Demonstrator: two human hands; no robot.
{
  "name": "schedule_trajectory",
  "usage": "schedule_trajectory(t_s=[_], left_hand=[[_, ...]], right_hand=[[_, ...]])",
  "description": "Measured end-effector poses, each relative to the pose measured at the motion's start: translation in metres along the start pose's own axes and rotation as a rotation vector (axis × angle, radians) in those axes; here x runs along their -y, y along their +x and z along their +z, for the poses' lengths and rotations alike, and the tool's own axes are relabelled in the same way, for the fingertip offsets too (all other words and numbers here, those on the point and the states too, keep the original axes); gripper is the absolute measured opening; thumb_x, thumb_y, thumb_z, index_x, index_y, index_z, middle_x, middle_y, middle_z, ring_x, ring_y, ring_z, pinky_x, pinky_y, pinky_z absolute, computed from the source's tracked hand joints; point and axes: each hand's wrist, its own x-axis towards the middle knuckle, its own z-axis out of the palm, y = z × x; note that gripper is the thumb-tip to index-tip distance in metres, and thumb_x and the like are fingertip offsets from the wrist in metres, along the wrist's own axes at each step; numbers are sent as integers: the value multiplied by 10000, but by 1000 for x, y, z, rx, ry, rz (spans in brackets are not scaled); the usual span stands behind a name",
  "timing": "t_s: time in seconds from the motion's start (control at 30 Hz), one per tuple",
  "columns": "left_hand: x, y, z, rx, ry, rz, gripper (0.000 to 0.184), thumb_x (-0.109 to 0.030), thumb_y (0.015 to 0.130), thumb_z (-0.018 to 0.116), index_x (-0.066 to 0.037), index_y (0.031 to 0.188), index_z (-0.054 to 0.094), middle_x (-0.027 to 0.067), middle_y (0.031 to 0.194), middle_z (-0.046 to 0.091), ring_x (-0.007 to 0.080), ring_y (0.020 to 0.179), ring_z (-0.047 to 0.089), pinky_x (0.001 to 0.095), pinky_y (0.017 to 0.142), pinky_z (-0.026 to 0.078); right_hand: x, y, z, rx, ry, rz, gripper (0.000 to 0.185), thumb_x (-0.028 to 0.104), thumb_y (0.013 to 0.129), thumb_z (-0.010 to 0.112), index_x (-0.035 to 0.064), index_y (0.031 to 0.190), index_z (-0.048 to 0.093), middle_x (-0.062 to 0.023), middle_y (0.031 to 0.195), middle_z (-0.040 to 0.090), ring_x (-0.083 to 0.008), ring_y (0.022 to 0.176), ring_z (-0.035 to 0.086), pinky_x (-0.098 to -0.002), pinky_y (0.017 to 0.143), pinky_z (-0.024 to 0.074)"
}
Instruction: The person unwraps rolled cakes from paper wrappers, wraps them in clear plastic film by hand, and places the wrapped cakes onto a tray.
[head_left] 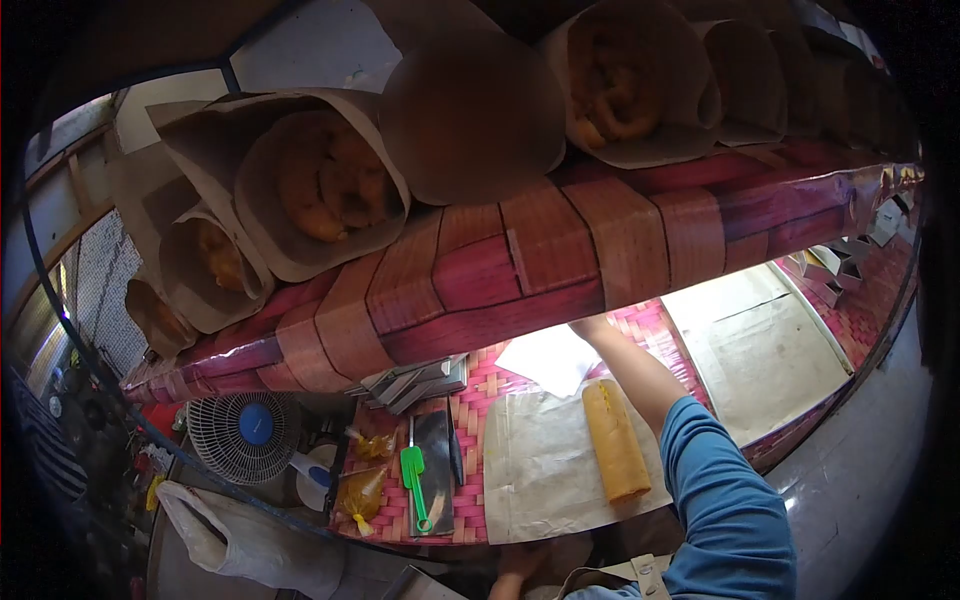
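Note:
My right hand reaches away from me under the shelf edge, beside bright white paper. Its fingers are hidden by the shelf. A golden-yellow rolled cake lies just below that blue-sleeved arm, on a sheet of baking paper. Close to the table's front edge, low in the view, is my left hand, dark and partly cut off, so its fingers cannot be made out. Left of the paper a green spatula rests on a dark flat board or tray.
Overhead, a shelf carries several paper-wrapped baked goods. Tied bags of yellow filling lie at the table's left, by a fan. Folded boxes stand behind. A paper-lined tray is at the right.

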Motion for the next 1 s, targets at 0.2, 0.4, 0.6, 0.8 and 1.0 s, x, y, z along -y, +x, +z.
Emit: schedule_trajectory(t_s=[0.2,0.4,0.6,0.8,1.0], left_hand=[[47,4,8,-22,-568,-115,816,-468,680,689,-3,1268,368,179,1267,427,279,1192,384,364,988,300],[84,15,28,-18,-647,-107,807,-445,676,700,4,1262,375,171,1277,419,280,1194,379,362,986,295],[57,-1,3,64,-642,-263,883,-488,656,689,0,1298,330,170,1312,381,273,1225,347,355,994,278],[51,-9,16,-102,-448,-157,874,-545,686,629,16,1289,337,220,1306,375,328,1224,347,372,999,282],[17,-48,18,-143,-200,-41,738,-395,726,638,29,1258,353,285,1241,381,421,1147,375,419,958,327]], right_hand=[[0,-9,-1,-50,-98,-89,92,64,810,415,50,842,500,-146,851,599,-296,773,599,-411,653,472],[15,-14,-25,26,55,-164,72,134,789,550,70,815,568,-120,753,605,-288,711,596,-391,623,472],[56,-16,-78,-75,211,-189,109,134,780,614,31,810,594,-136,725,595,-313,646,578,-372,584,464],[61,-8,-94,-118,566,267,86,83,849,509,17,890,544,-109,721,605,-194,608,615,-295,542,477],[27,-13,-51,-55,550,464,155,126,849,540,13,770,470,-96,709,624,-141,536,607,-257,453,469]])
